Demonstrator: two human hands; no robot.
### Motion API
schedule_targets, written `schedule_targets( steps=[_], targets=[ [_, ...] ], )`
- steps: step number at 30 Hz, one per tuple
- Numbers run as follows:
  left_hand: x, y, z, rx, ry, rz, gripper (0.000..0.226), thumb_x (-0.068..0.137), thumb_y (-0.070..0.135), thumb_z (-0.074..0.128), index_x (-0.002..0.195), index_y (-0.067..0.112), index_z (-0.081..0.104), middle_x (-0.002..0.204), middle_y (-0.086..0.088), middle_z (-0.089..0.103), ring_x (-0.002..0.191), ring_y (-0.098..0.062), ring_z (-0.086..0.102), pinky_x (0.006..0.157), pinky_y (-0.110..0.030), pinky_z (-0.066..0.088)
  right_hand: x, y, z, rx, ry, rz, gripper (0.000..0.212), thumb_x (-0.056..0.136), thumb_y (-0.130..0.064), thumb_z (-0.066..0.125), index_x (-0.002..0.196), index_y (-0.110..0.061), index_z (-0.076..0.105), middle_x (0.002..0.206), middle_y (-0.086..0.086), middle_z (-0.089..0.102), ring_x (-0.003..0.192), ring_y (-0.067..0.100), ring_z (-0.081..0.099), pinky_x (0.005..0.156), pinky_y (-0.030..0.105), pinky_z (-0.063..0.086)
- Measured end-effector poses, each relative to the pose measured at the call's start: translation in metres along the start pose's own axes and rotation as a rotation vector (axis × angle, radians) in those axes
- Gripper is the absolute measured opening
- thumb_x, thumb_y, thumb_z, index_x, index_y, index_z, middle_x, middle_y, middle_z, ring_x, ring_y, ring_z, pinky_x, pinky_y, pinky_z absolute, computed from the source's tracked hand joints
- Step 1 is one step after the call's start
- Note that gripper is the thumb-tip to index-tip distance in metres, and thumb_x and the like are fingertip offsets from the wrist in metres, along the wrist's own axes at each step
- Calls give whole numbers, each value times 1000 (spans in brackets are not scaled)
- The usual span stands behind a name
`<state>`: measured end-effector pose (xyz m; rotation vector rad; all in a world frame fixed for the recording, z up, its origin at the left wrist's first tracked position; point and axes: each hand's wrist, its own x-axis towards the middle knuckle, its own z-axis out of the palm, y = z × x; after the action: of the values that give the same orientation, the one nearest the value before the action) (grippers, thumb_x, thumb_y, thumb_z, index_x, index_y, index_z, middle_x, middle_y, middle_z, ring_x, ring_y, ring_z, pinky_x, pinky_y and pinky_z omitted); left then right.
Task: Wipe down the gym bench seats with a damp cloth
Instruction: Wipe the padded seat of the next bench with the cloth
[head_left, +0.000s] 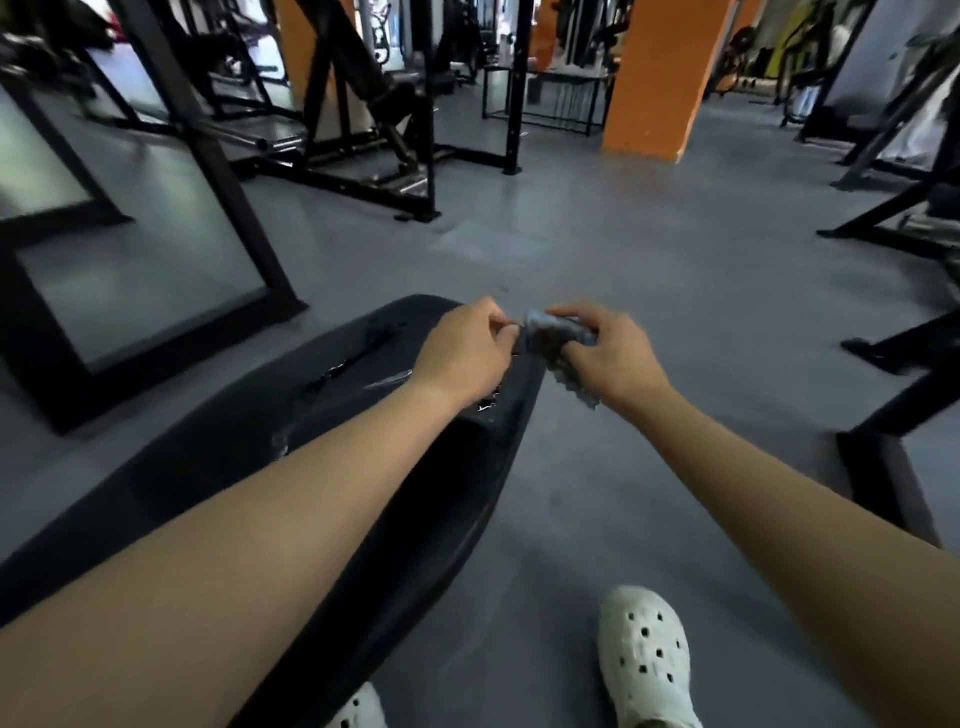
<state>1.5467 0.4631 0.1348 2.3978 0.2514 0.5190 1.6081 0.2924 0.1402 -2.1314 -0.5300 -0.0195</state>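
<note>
The cloth (553, 332) was held bunched in the air over the far end of the bench seat (249, 467), at its right edge, and was not touching the pad. It was gripped in the curled fingers of the right hand (610, 361), with a tail left hanging below. One edge appeared to be pinched by the curled fingers of the left hand (467, 345).

The step in hand was judged to be a refolding or spreading of the cloth between passes. For the next move the cloth would need to be flattened, lowered onto the seat and drawn along its length under steady pressure.

Glossy marks were seen on the far part of the seat, but wet streaks could not be told from tears. Much of the seat's near part was hidden by the left forearm (234, 545) and cut off at the frame's edge. Dampness of the cloth could not be judged, and the machines (363, 104) beyond the bench were blurred.
</note>
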Motion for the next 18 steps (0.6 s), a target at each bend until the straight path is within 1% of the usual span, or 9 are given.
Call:
schedule_targets(
  steps=[2, 4, 6, 9, 11, 13, 15, 16, 18],
  targets=[
    [11, -24, -2, 106, 2, -24, 16, 103, 28, 56, 105, 16, 66, 96, 4, 68, 94, -23, 64, 84, -40, 53, 25, 11, 16, -84, 21, -49, 53, 83, -1, 46, 120, -28, 73, 88, 3, 74, 67, 26, 69, 55, 37, 58],
    [17, -44, -4, 191, -6, -16, 15, 103, 23, 54, 107, 17, 67, 100, 2, 71, 94, -24, 65, 86, -42, 53, 46, 18, 28, -156, 50, -110, 50, 85, -5, 48, 123, -28, 72, 106, 0, 75, 87, 25, 70, 78, 41, 60],
    [19, -57, -4, 265, -18, 12, 18, 103, 21, 52, 112, 19, 68, 102, 2, 73, 97, -23, 63, 91, -42, 50, 67, 21, 36, -197, 66, -192, 46, 89, -7, 50, 125, -26, 71, 120, -1, 72, 108, 22, 66, 93, 37, 55],
    [17, -65, -6, 349, -33, 82, 23, 104, 19, 49, 116, 20, 68, 103, 3, 71, 101, -22, 58, 99, -43, 43, 89, 24, 46, -241, 51, -256, 45, 89, -4, 50, 124, -23, 71, 124, 0, 71, 114, 22, 63, 92, 27, 49],
    [12, -67, -8, 396, -58, 101, 25, 104, 17, 46, 115, 21, 68, 105, 6, 71, 101, -19, 56, 102, -42, 41, 95, 28, 55, -358, -124, -276, 43, 90, -4, 51, 124, -22, 70, 122, 2, 71, 112, 28, 62, 91, 31, 50],
    [8, -66, -12, 447, -89, 116, 26, 103, 18, 44, 114, 23, 67, 105, 8, 71, 101, -17, 55, 100, -41, 41, 93, 36, 64, -490, -367, -340, 33, 90, -4, 48, 112, -20, 67, 109, 4, 69, 101, 32, 62, 81, 33, 47],
    [5, -64, -15, 491, -111, 113, 26, 103, 19, 43, 113, 24, 66, 104, 10, 70, 98, -16, 54, 97, -39, 42, 94, 45, 65, -528, -476, -404, 25, 89, -2, 45, 102, -19, 59, 102, 0, 63, 97, 32, 60, 76, 32, 41],
    [3, -62, -17, 505, -114, 98, 25, 103, 20, 43, 113, 25, 66, 102, 11, 69, 97, -15, 54, 96, -38, 42, 98, 47, 63, -518, -494, -412, 29, 90, -3, 44, 106, -20, 60, 109, -1, 64, 103, 31, 60, 82, 33, 44],
    [-3, -56, -19, 523, -110, 57, 26, 104, 21, 42, 112, 25, 65, 101, 11, 68, 96, -14, 53, 97, -37, 42, 110, 50, 58, -492, -491, -360, 46, 92, -7, 43, 129, -27, 63, 136, 1, 63, 124, 32, 57, 103, 41, 46]
  ],
)
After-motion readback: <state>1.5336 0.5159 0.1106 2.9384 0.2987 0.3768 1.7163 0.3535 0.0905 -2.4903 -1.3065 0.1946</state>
